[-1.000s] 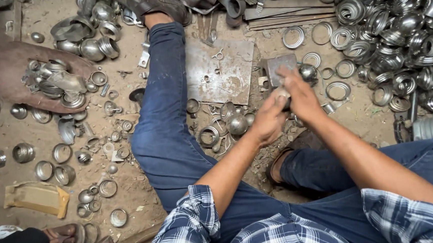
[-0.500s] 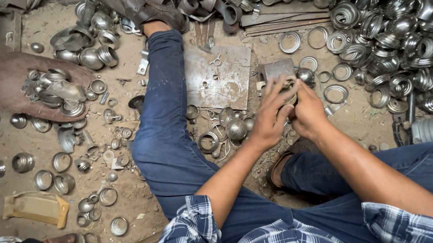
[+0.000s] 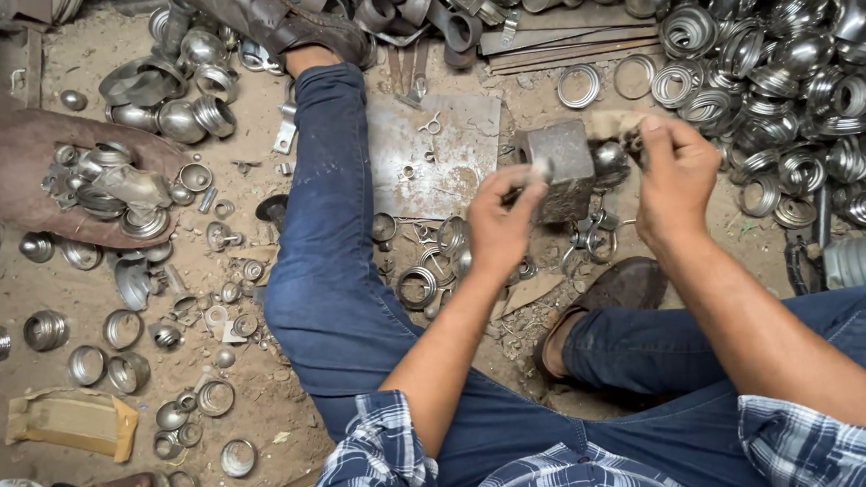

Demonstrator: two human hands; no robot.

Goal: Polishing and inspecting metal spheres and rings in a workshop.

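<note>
Left hand [image 3: 500, 227] pinches a small pale piece at its fingertips, against the side of the steel block [image 3: 561, 165] standing on the dirt floor [image 3: 261, 384] beside a flat steel plate [image 3: 428, 154]. Right hand [image 3: 671, 174] clasps a small rounded metal fitting [image 3: 610, 157] (partly hidden), pressed to the block's other side, apparently for support.

Soft, even daylight fills the scene; shadows on the dirt floor [image 3: 263, 404] are faint and short. Bright glints spark off the heap of metal rings [image 3: 793, 61]. Focus is sharp mid-frame, with slight wide-angle stretching at the edges.
</note>
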